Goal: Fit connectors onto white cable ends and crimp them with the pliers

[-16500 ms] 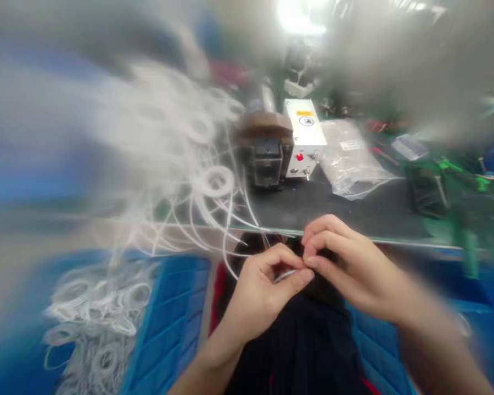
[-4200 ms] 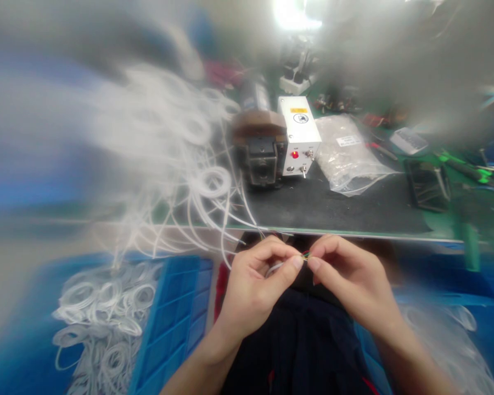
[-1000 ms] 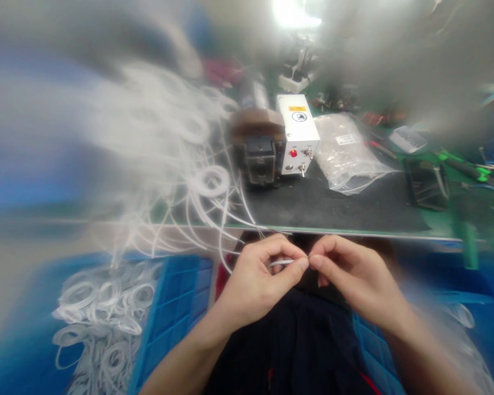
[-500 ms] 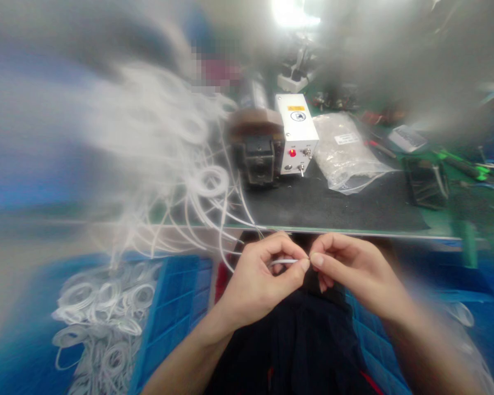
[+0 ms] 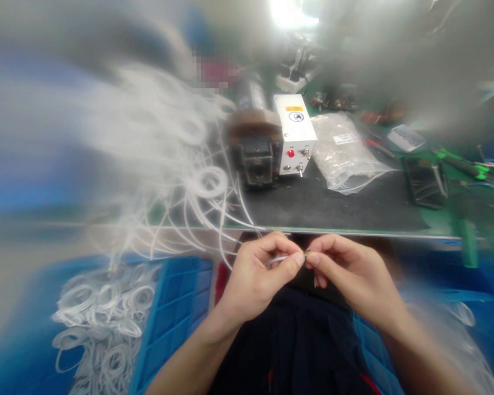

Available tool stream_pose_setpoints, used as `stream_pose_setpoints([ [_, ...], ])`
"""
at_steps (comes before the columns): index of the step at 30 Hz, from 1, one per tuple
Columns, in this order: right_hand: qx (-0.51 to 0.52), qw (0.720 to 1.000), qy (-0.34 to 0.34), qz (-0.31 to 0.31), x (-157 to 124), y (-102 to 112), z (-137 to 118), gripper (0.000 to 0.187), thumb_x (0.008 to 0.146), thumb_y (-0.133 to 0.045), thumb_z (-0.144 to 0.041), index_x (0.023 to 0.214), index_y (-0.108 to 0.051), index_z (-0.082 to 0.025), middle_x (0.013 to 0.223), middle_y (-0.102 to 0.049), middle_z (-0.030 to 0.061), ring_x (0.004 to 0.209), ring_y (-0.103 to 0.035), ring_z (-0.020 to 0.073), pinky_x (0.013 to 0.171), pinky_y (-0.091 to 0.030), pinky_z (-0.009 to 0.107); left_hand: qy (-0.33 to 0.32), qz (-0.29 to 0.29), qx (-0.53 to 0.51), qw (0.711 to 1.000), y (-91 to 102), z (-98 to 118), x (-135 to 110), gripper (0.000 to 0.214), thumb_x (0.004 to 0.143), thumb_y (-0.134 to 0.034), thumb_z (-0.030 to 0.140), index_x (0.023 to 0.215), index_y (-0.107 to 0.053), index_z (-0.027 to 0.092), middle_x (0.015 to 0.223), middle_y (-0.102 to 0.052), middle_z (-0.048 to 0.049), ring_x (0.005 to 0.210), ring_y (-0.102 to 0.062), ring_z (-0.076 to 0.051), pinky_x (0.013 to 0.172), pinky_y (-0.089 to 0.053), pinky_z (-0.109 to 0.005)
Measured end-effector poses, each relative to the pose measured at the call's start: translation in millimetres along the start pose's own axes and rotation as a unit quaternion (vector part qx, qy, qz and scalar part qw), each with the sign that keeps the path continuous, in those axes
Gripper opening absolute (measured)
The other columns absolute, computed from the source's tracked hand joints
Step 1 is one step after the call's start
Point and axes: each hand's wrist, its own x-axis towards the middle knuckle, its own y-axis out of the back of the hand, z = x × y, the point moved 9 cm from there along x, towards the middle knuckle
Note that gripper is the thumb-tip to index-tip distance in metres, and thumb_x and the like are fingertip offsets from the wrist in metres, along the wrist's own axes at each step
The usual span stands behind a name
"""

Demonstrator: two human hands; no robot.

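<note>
My left hand (image 5: 257,277) pinches the end of a thin white cable (image 5: 276,259) between thumb and forefinger, just below the bench edge and over my lap. My right hand (image 5: 346,274) meets it fingertip to fingertip, its thumb and forefinger pinched on the tiny coloured wire tips (image 5: 306,254) at the cable's end. Both hands are closed. The rest of the cable is hidden behind my left hand.
A heap of white coiled cables (image 5: 181,159) spills over the bench's left side. A blue crate (image 5: 107,329) holds more coils at lower left. On the black mat (image 5: 333,211) stand a dark machine (image 5: 257,153) with a white control box (image 5: 296,134), a clear plastic bag (image 5: 348,156) and a black part (image 5: 426,184).
My hands have stayed together at the cable end. The fingertips have shifted slightly, and the coloured wire tips now show between them where the white sheath showed before.
</note>
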Motion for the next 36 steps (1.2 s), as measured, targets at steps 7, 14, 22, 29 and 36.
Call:
stream_pose_setpoints([
  [7, 0.007, 1.000, -0.003, 0.014, -3, -2, 2, 0.013, 0.095, -0.084, -0.031, 0.093, -0.077, -0.021, 0.069, -0.070, -0.0048, 0.058, -0.066, 0.0087, 0.057, -0.051, 0.016, 0.006, 0.014, -0.016, 1.000, 2.3, -1, -1, 0.012, 0.099, -0.080, 0.025, 0.090, -0.080, 0.018, 0.087, -0.071, -0.0002, 0.079, -0.062, -0.012, 0.074, -0.046, -0.023],
  [14, -0.078, 0.996, 0.039, 0.024, -7, -8, -6, 0.014, 0.104, -0.070, -0.030, 0.093, -0.070, -0.021, 0.069, -0.067, -0.0042, 0.060, -0.061, 0.0101, 0.057, -0.048, 0.019, 0.006, 0.027, -0.016, 0.999, 2.4, -5, -4, 0.013, 0.099, -0.080, 0.027, 0.090, -0.079, 0.018, 0.086, -0.070, -0.0003, 0.080, -0.062, -0.013, 0.073, -0.046, -0.024],
  [22, -0.059, 0.998, -0.003, -0.022, -1, -7, 2, 0.017, 0.105, -0.070, -0.034, 0.094, -0.069, -0.021, 0.071, -0.067, -0.0044, 0.061, -0.064, 0.0103, 0.058, -0.049, 0.020, 0.021, -0.021, 0.088, 0.996, 1.7, 6, -4, 0.012, 0.101, -0.076, 0.025, 0.091, -0.077, 0.017, 0.087, -0.066, -0.0002, 0.078, -0.061, -0.012, 0.069, -0.047, -0.021],
  [29, -0.071, 0.996, -0.002, -0.058, 1, -2, 1, 0.020, 0.101, -0.077, -0.040, 0.108, -0.072, -0.023, 0.088, -0.072, -0.0008, 0.076, -0.066, 0.0144, 0.066, -0.052, 0.023, -0.008, -0.015, 0.169, 0.985, -4.0, 15, -5, 0.011, 0.100, -0.073, 0.021, 0.090, -0.076, 0.017, 0.087, -0.066, -0.0006, 0.073, -0.059, -0.011, 0.062, -0.044, -0.022],
  [36, -0.126, 0.990, 0.060, 0.000, -4, -2, -12, 0.019, 0.109, -0.067, -0.037, 0.095, -0.069, -0.024, 0.078, -0.068, -0.0021, 0.068, -0.065, 0.0143, 0.064, -0.050, 0.025, -0.069, 0.034, 0.239, 0.968, -3.6, 30, -7, 0.012, 0.101, -0.072, 0.021, 0.089, -0.075, 0.020, 0.081, -0.066, 0.0011, 0.067, -0.056, -0.011, 0.060, -0.041, -0.025],
])
